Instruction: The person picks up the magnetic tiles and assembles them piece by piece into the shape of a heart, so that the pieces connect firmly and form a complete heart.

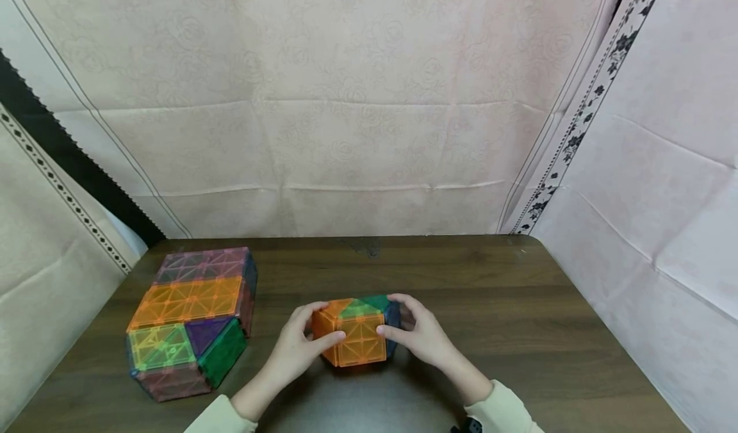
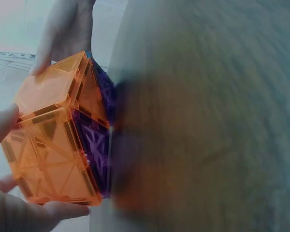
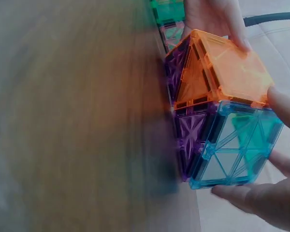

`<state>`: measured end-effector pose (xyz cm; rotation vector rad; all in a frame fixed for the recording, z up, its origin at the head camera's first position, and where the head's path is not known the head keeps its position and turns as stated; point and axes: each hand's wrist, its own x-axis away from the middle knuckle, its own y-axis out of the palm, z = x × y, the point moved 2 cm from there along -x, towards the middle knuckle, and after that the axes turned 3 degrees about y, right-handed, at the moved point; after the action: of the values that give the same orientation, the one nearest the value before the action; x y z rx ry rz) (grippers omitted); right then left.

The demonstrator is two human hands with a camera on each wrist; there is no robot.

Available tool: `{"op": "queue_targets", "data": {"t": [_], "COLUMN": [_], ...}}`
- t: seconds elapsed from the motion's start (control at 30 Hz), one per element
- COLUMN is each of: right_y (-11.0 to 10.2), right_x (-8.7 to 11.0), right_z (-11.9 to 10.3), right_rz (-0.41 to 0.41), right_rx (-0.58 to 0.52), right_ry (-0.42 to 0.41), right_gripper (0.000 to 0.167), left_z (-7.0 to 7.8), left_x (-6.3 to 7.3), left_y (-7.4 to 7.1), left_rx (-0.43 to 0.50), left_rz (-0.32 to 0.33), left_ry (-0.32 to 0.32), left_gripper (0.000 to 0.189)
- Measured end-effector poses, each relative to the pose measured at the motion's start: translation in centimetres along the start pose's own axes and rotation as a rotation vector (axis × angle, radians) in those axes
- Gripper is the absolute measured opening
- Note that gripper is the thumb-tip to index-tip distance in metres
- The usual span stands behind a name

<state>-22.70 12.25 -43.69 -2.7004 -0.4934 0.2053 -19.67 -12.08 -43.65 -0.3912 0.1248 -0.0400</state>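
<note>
Between both hands is a small block of see-through magnetic tiles (image 1: 361, 340), with orange faces in front and green and orange triangles on top. My left hand (image 1: 294, 346) grips its left side, thumb on the front face. Opposite it, my right hand (image 1: 423, 334) holds the right side with thumb and fingers. Purple tiles (image 2: 94, 145) show low on the block in the left wrist view. A light-blue square tile (image 3: 227, 166) forms the side by the right fingers. Whether the block touches the table cannot be told.
A larger magnetic-tile structure (image 1: 187, 302) in orange, purple, green and dark pink stands on the left of the brown wooden table (image 1: 490, 292). Pale patterned cloth (image 1: 346, 132) hangs behind the table and along both sides.
</note>
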Motion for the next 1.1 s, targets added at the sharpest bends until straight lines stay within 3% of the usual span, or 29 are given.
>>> {"op": "queue_targets", "data": {"t": [0.23,0.77,0.97,1.1], "right_y": [-0.1,0.2,1.5,3.1], "right_x": [-1.1,-2.8,-1.7,-0.3], "right_z": [0.5,1.2,0.7,-0.5], "right_rz": [0.026,-0.004,0.087,0.125], "right_rx": [0.011,0.009,-0.027,-0.109], "right_ry": [-0.076,-0.100,-0.015,0.097], "right_gripper": [0.057,0.058,0.071,0.088], "left_z": [-0.7,-1.2,-0.7,0.1], "left_x": [-0.4,-0.8,0.0,0.8], "left_y": [-0.1,-0.1,-0.7,-2.6], "left_rx": [0.009,-0.108,-0.134,-0.158], "left_rz": [0.051,0.111,0.082,0.113], "left_ry": [0.104,0.114,0.109,0.174], "left_gripper": [0.057,0.061,0.068,0.071]}}
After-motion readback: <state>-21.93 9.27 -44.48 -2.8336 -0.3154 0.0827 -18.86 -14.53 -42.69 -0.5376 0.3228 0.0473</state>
